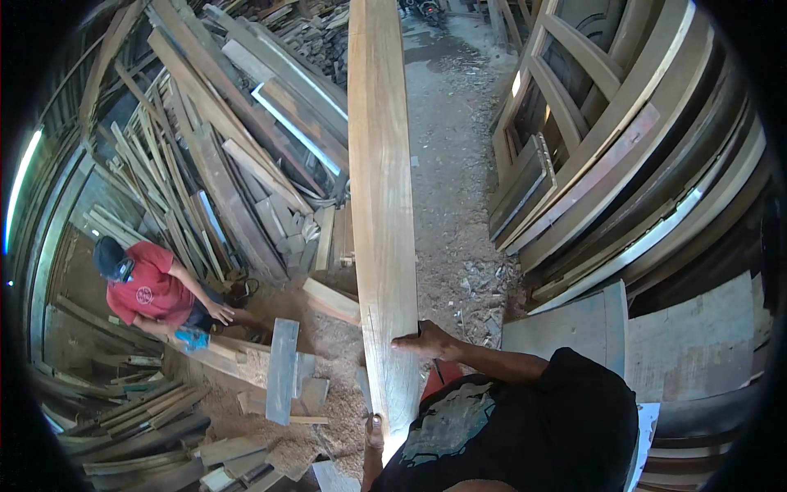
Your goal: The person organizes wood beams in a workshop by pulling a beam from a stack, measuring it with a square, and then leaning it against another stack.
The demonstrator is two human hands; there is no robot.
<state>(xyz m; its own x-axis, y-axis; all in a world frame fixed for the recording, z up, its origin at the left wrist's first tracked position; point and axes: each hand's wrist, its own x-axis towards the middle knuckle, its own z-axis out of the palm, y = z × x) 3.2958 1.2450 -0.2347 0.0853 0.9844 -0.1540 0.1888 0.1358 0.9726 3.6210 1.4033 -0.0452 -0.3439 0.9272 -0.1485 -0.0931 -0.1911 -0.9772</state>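
Note:
A long pale wooden plank point(381, 189) runs away from me, from my body up past the top of the view. My right hand point(426, 339) grips its right edge, thumb laid over the top face and the fingers mostly hidden at the side and below. Closer to my body, my left hand point(375, 432) is closed on the left edge near the plank's near end. That end shines brightly against my dark shirt.
To the left, a co-worker in a red shirt point(152, 283) bends over a workpiece with a blue power tool point(193, 339). Timber boards point(238, 148) lean behind. Door frames and panels point(566, 123) stand along the right. Wood shavings point(340, 369) cover the floor around a grey board point(283, 369).

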